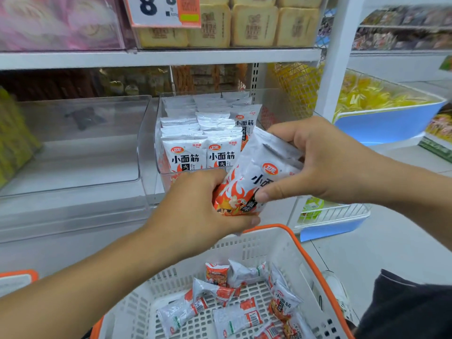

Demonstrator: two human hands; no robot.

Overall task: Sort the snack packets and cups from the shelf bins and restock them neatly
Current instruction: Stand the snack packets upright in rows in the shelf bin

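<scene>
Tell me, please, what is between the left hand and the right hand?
In the head view, a small stack of white snack packets with flame print lies between them. The left hand grips its lower end; the right hand holds its upper end.

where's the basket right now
In the head view the white basket with the orange rim sits bottom centre, below both hands, with loose snack packets lying inside it.

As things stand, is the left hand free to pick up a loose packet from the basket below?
Probably not yet. The left hand grips the bottom of a stack of snack packets, which the right hand also holds. The basket itself lies open underneath.
</scene>
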